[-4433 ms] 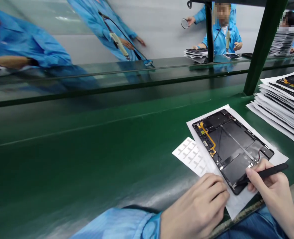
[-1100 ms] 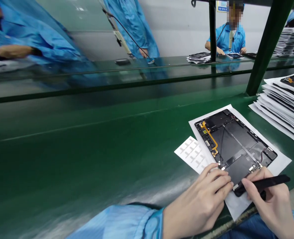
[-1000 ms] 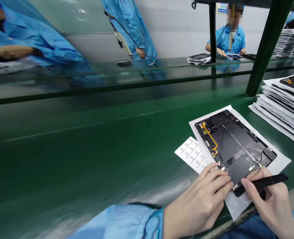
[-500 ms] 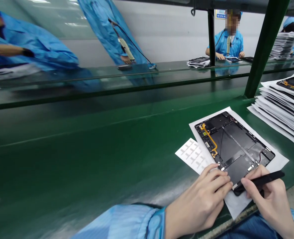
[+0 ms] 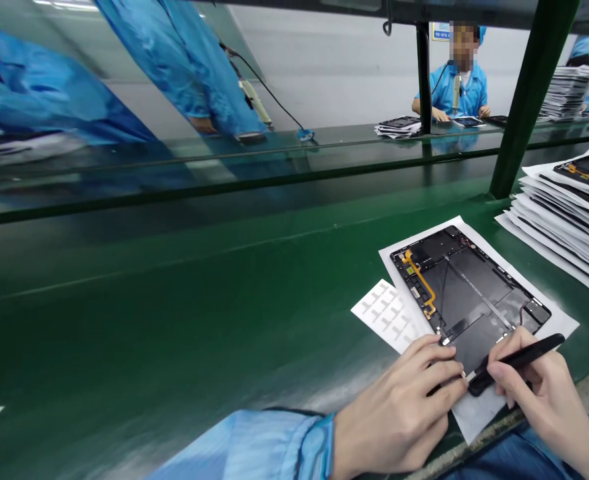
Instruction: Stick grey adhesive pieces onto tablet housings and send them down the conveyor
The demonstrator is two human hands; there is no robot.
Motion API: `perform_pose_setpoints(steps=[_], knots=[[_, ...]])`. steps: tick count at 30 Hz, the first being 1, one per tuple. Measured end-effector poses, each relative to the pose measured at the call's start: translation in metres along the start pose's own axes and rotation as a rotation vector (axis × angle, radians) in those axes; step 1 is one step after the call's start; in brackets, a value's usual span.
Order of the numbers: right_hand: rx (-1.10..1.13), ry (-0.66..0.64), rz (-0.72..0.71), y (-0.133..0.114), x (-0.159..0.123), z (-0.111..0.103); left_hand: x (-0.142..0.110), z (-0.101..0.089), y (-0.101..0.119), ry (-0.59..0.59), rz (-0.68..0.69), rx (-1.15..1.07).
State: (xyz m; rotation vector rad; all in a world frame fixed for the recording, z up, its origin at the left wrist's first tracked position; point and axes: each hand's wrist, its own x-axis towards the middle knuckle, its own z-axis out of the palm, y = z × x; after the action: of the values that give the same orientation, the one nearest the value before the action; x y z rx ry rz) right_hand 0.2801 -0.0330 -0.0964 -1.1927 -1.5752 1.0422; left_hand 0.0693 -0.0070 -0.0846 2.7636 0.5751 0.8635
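Observation:
An opened tablet housing (image 5: 469, 287) lies at a slant on a white sheet (image 5: 567, 325), its dark inside facing up, with an orange flex cable (image 5: 427, 290) along its left side. My left hand (image 5: 407, 397) rests across the near left corner, fingers slightly apart and fingertips on the edge. In my right hand (image 5: 537, 373) is a slim black pen-like tool (image 5: 537, 350), gripped between thumb and fingers. Its broad lower end touches the near edge of the housing, close to my left fingertips. A white sticker sheet (image 5: 382, 310) with grey T-shaped pieces lies partly under the white sheet.
At the right rises a stack of housings and paper sheets (image 5: 564, 227). A green post (image 5: 527, 100) stands behind it. Across the green bench (image 5: 199, 300), a co-worker in blue (image 5: 467, 90) sits, with other blue sleeves (image 5: 184, 73) at the left. The bench edge (image 5: 492, 430) runs near my lap.
My right hand and the black tool have shifted slightly, the tool's upper end now tilted higher. My left hand and the housing stay nearly in place. A co-worker's arm across the bench has moved left.

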Motion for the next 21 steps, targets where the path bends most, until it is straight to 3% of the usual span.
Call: perform_pose_setpoints(steps=[7, 15, 21], knots=[[0.021, -0.193, -0.014, 0.000, 0.014, -0.014, -0.002, 0.000, 0.001, -0.010, -0.015, -0.011], [-0.078, -0.210, -0.031, -0.009, 0.020, -0.011, -0.001, -0.001, 0.002, -0.013, -0.034, -0.037], [-0.176, -0.236, -0.132, -0.010, 0.023, -0.012, -0.002, -0.002, 0.003, -0.038, -0.031, -0.011]])
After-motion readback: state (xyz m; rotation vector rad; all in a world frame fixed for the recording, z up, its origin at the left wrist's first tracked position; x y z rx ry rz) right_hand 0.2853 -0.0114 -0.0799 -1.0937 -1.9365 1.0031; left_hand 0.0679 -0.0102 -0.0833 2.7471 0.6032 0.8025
